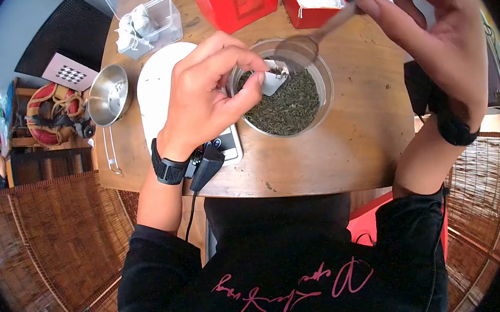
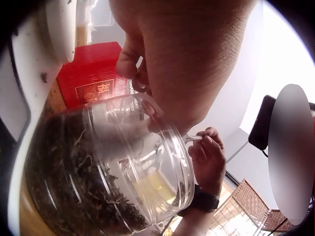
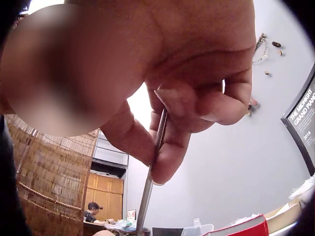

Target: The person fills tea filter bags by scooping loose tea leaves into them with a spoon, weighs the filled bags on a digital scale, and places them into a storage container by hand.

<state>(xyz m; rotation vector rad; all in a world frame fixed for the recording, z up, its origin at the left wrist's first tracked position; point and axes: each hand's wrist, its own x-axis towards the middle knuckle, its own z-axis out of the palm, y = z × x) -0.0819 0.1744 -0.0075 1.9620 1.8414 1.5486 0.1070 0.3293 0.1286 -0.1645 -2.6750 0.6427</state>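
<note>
Between thumb and fingers, my left hand pinches a small white tea bag with some dark leaf at its mouth, over the clear jar of dried leaves. My right hand grips a metal spoon by its handle; the spoon's bowl is beside the bag, above the jar. The right wrist view shows the spoon handle pinched in the fingers of my right hand. In the left wrist view the jar shows dark leaves inside, and my left hand hides the bag.
A clear box of white bags, a large red box and a smaller red box with white bags stand at the back. A metal pan sits left of a white board. Loose leaf bits dot the wooden table.
</note>
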